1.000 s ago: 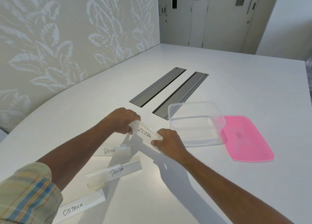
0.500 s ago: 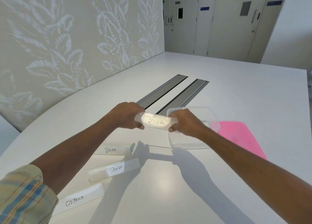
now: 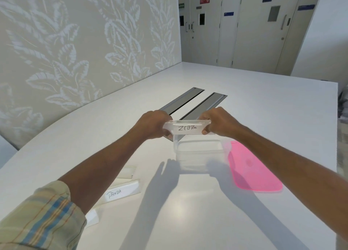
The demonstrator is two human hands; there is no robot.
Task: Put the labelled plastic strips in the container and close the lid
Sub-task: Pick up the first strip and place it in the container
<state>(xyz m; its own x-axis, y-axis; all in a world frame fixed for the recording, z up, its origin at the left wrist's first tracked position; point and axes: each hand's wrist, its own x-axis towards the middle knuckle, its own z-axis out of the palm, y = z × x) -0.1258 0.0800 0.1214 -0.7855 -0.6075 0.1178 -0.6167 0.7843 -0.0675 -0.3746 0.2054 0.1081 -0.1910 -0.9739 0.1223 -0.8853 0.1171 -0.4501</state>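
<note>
I hold the clear strip labelled ZEBRA (image 3: 187,127) level in the air by its two ends, my left hand (image 3: 151,124) on the left end and my right hand (image 3: 219,122) on the right. It hangs just above the far rim of the open clear container (image 3: 199,151). The pink lid (image 3: 252,170) lies flat on the table to the container's right. The PANDA strip (image 3: 122,190) rests on the table at lower left. Another strip (image 3: 128,171) lies beyond it, and a third strip (image 3: 92,216) nearer me, both mostly hidden by my left forearm.
Two grey metal cable flaps (image 3: 195,103) are set into the white table (image 3: 263,108) just beyond my hands. A leaf-patterned wall (image 3: 75,51) borders the table's left side. The table's right edge runs near the frame's right side.
Both hands have lifted the ZEBRA strip off the table, turned it level and carried it rightwards and away until it hangs over the container. My left forearm now covers the BEAR and OSTRICH labels.
</note>
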